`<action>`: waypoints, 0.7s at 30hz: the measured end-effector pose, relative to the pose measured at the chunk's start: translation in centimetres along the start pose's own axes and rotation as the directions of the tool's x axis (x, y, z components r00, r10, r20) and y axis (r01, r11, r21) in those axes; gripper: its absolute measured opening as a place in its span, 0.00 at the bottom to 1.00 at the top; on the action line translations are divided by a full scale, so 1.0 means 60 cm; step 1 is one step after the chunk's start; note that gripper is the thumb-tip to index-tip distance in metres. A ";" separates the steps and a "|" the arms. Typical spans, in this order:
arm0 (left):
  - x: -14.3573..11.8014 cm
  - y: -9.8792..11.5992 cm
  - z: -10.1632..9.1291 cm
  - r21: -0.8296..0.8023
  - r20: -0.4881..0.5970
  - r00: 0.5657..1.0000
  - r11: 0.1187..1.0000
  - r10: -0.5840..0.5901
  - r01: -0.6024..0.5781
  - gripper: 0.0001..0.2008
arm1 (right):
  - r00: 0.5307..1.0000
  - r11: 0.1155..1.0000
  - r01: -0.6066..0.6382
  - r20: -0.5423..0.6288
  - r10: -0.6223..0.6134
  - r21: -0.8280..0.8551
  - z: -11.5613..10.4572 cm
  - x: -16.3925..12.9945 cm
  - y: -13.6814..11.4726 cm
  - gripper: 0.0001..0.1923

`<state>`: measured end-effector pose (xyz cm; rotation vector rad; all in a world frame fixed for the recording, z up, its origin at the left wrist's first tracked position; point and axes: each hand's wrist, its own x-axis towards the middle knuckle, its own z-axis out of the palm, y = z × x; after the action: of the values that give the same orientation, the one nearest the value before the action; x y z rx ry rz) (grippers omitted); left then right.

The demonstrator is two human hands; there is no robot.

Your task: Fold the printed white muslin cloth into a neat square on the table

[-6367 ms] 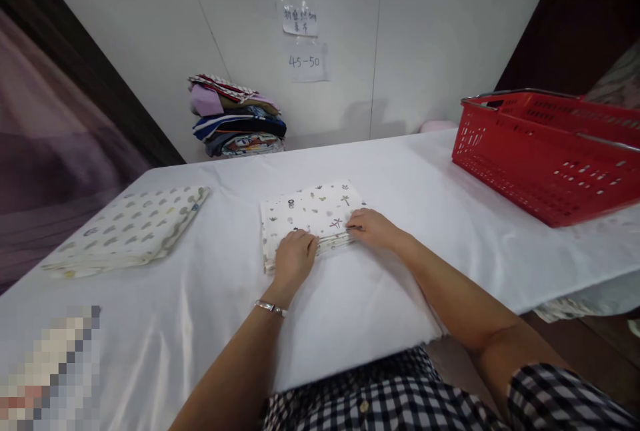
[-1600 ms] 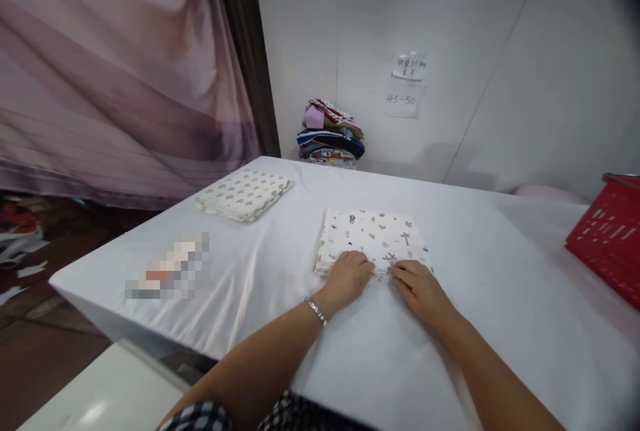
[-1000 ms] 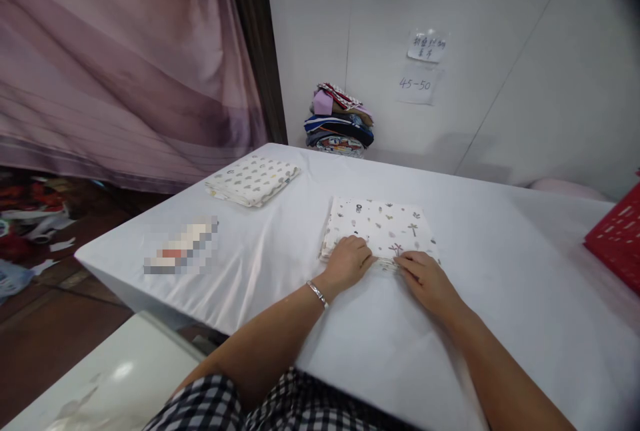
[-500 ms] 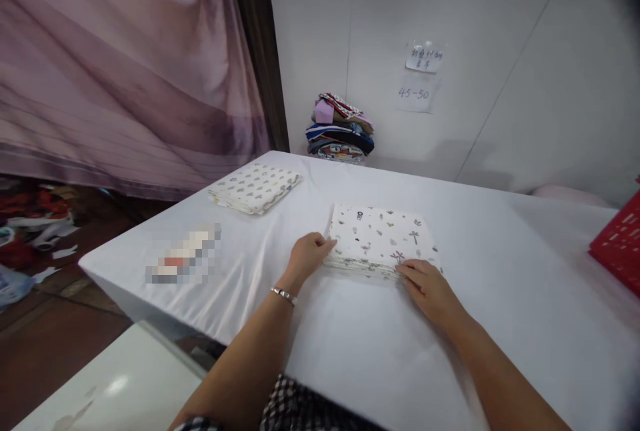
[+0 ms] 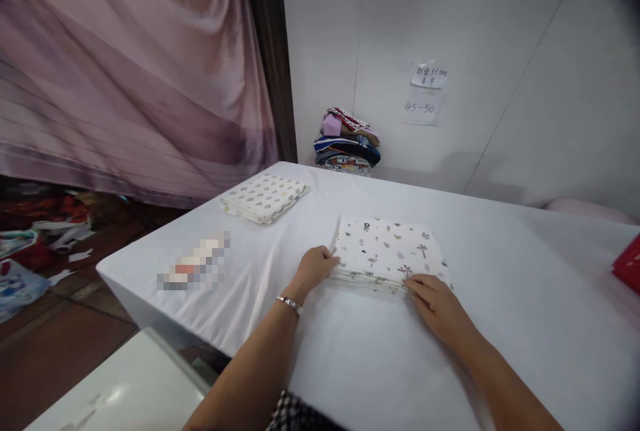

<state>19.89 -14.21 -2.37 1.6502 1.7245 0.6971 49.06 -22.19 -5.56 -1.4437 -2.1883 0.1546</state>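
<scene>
Both hands' fingers [image 5: 331, 261] rest curled against the folded cloth [image 5: 387, 254] edges.

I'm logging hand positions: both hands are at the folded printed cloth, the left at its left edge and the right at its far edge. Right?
Not quite. In the head view the right hand is at the near edge of the folded printed cloth, not the far edge. The left hand is at its left edge.
</scene>
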 end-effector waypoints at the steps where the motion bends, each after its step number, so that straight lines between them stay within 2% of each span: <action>1: 0.002 -0.001 0.000 -0.004 0.010 1.000 1.000 -0.007 0.007 0.10 | 1.000 1.000 0.000 0.001 0.000 0.001 0.000 0.000 0.001 0.16; 8: 0.008 -0.009 0.003 0.007 0.056 0.998 1.000 -0.018 0.017 0.10 | 1.000 1.000 -0.011 0.002 0.011 0.020 -0.004 0.001 -0.003 0.17; 13: 0.009 -0.016 0.004 0.021 0.005 1.000 0.999 -0.026 0.026 0.07 | 1.000 0.999 -0.018 -0.002 0.018 0.044 -0.005 0.003 -0.012 0.17; 15: 0.011 -0.018 0.005 0.013 -0.020 1.000 1.000 -0.020 0.020 0.10 | 0.999 0.996 -0.039 -0.001 0.039 0.085 -0.007 0.003 -0.014 0.16; 18: 0.014 -0.018 0.005 0.020 -0.017 1.000 1.000 -0.010 0.010 0.16 | 0.987 0.980 -0.094 -0.116 0.115 0.174 -0.015 0.002 -0.003 0.15; 19: 0.015 -0.017 0.004 0.032 -0.010 1.000 0.999 -0.007 0.007 0.18 | 0.968 0.971 -0.125 -0.189 0.164 0.204 -0.019 0.002 0.006 0.14; 21: 0.016 -0.013 0.003 0.062 -0.004 1.000 0.998 -0.001 0.002 0.19 | 0.896 0.934 -0.231 -0.315 0.313 0.271 -0.027 0.001 0.030 0.15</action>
<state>19.47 -13.29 -3.17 1.6904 1.7661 0.6518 51.29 -21.67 -4.82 -1.5090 -1.6169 0.2170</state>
